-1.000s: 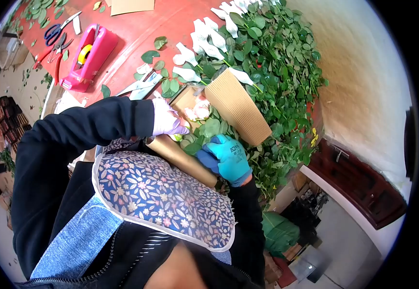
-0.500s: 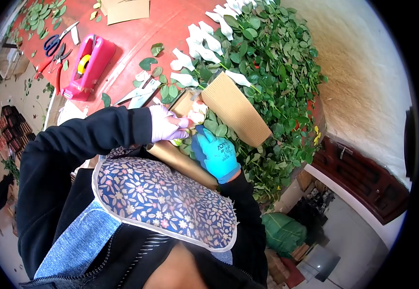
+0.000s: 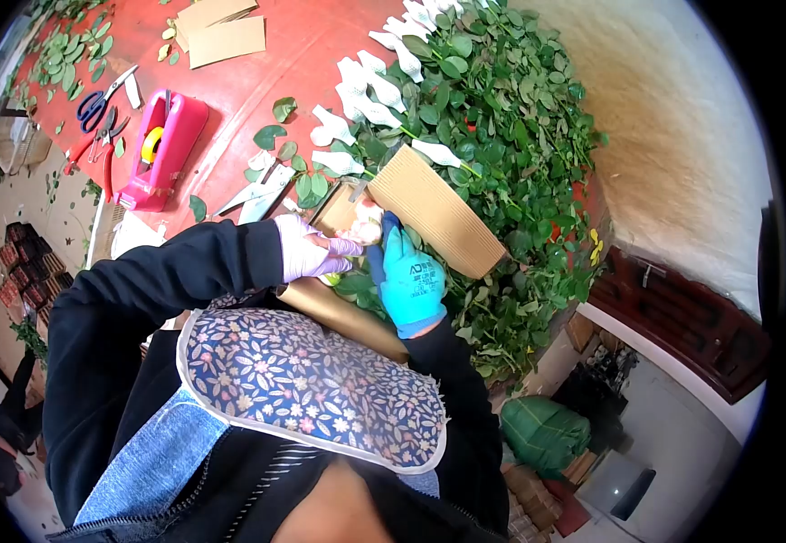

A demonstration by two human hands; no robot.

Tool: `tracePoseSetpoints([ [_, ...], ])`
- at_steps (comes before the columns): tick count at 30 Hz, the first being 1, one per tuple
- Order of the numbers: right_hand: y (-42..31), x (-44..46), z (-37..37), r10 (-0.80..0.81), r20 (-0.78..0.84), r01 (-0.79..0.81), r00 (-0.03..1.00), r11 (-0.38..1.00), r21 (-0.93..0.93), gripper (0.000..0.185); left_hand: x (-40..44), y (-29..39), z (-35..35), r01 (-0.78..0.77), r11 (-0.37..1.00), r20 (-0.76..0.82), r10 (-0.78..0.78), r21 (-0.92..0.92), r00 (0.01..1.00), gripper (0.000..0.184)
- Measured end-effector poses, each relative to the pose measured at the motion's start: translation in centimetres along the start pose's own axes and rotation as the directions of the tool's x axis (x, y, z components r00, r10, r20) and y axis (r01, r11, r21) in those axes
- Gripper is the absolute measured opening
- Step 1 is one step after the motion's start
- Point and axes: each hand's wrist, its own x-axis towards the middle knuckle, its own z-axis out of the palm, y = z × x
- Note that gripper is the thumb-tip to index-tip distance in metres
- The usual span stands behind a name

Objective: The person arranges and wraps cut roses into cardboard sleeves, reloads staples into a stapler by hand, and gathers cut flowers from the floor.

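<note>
My left hand [image 3: 313, 250], in a thin lilac glove, has its fingers closed at a pale pink and white rose [image 3: 368, 224]. A greenish bud [image 3: 330, 280] shows under those fingers. From the other side my right hand [image 3: 409, 282], in a bright blue coated glove, closes against the same rose and its leaves; its fingertips are partly hidden. Around the flowers are a brown corrugated cardboard sheet [image 3: 436, 213] standing on the right and a gold-brown wrap [image 3: 343, 317] near my chest. Rose leaves [image 3: 355, 286] lie between my hands.
White-sleeved roses [image 3: 370, 90] with dense green foliage [image 3: 520, 136] line the right side. Scissors [image 3: 262, 192], a pink tape dispenser [image 3: 169, 149], red-handled pliers [image 3: 104, 136], dark-handled scissors [image 3: 94, 109] and cardboard pieces [image 3: 227, 42] lie on the red table [image 3: 298, 63].
My right hand has shifted slightly, its fingers now pointing more upward beside the rose. My left hand has moved a little lower and stays at the flowers.
</note>
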Motion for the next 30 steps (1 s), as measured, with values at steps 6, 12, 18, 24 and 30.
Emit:
tracePoseSetpoints([
  [6,0.4,0.2,2.3,0.061,-0.137,-0.069,0.989,0.996,-0.056,0.044,-0.4,-0.4,-0.2,-0.111,0.988,0.188,0.09,0.109,0.978,0.032],
  [12,1.7,0.5,1.6,-0.024,-0.307,0.099,0.951,0.968,0.231,0.033,-1.0,-1.6,1.5,-0.095,0.995,-0.011,0.095,-0.018,0.995,0.03],
  [18,1.6,1.6,3.8,0.131,-0.041,-0.022,0.991,0.448,0.894,0.027,-0.7,-1.5,0.0,-0.261,0.963,0.055,0.258,0.066,0.965,0.033],
  [24,2.1,1.7,4.8,0.174,-0.085,-0.005,0.981,0.461,0.888,0.022,0.7,-0.8,-0.9,-0.266,0.964,-0.084,0.266,0.011,0.96,0.03],
  [30,1.5,1.2,6.2,0.223,-0.131,0.069,0.966,0.267,0.961,0.029,2.1,-0.1,-0.3,-0.204,0.961,0.125,0.183,0.185,0.975,0.033],
])
